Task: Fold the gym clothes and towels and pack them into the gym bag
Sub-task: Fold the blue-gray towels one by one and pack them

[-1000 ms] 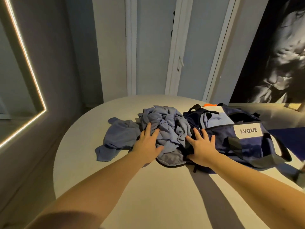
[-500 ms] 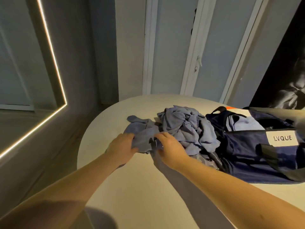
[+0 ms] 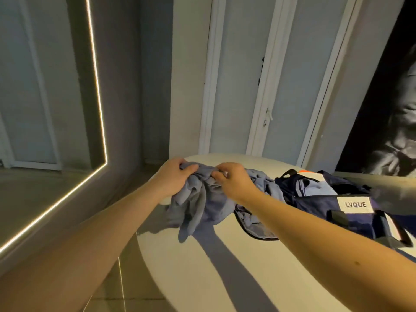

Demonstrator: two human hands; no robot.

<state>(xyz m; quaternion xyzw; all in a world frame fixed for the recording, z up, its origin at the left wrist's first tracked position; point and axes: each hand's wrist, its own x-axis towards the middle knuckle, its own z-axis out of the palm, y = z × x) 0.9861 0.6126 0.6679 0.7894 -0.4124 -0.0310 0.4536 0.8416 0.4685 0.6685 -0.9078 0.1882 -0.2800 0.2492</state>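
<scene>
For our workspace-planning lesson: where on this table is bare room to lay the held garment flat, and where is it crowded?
Bare: the near part of the round cream table, between the blue-grey garment, both forearms and the near rim; a thin strip behind the left hand and right hand. Crowded: the right, with the blue clothes pile and navy gym bag.

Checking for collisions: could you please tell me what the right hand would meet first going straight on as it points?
The right hand points left; past the blue garment it pinches, likely the left hand, depth unclear.
</scene>
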